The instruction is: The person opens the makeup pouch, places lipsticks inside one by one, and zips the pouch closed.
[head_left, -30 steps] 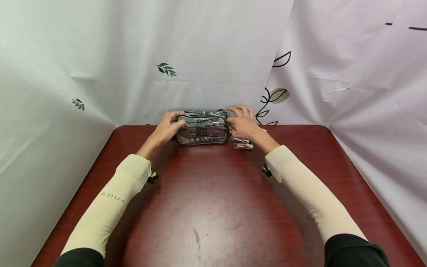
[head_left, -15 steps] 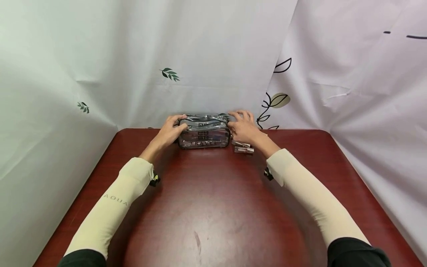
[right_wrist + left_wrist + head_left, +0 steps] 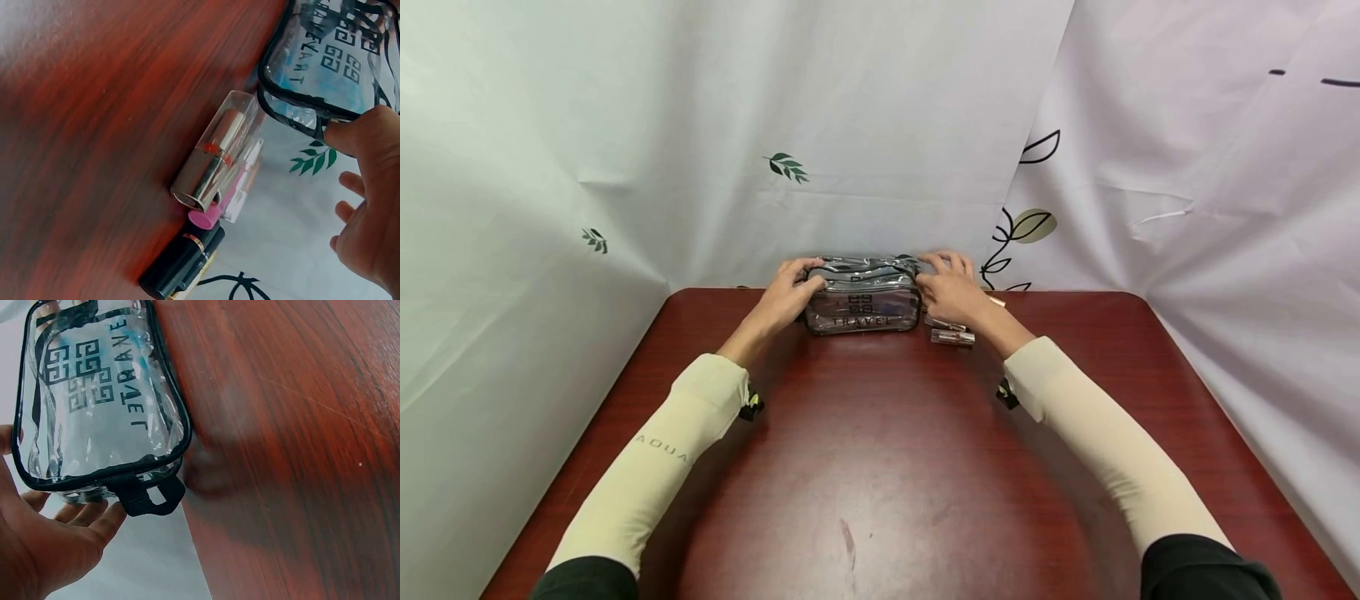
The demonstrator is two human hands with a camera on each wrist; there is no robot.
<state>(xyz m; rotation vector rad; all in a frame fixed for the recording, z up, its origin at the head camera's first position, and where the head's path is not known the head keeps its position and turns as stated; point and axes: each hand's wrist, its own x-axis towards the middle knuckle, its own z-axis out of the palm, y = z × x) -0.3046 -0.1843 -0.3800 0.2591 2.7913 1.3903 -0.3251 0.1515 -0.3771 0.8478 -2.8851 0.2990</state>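
A clear pouch (image 3: 863, 308) with black trim and "TRAVEL" lettering stands upright at the table's far edge. My left hand (image 3: 784, 296) grips its left end, thumb on the top front and fingers round the back. In the left wrist view those fingers reach behind the pouch beside a black webbing loop (image 3: 150, 499). At the opposite end, my right hand (image 3: 955, 292) pinches the upper corner along the black zip edge; the zip pull itself is hidden. The right wrist view shows its other fingers held off the pouch, loosely bent.
Beside the pouch's right end lie several cosmetic tubes: a clear-capped lipstick (image 3: 209, 162), a pink-ended tube (image 3: 203, 217) and a black tube (image 3: 178, 259). White printed fabric (image 3: 880, 125) hangs right behind the reddish wooden table (image 3: 880, 467).
The head view has shifted slightly, so everything sits a little lower and farther right. Both hands stay at the pouch's ends, with hardly any visible movement.
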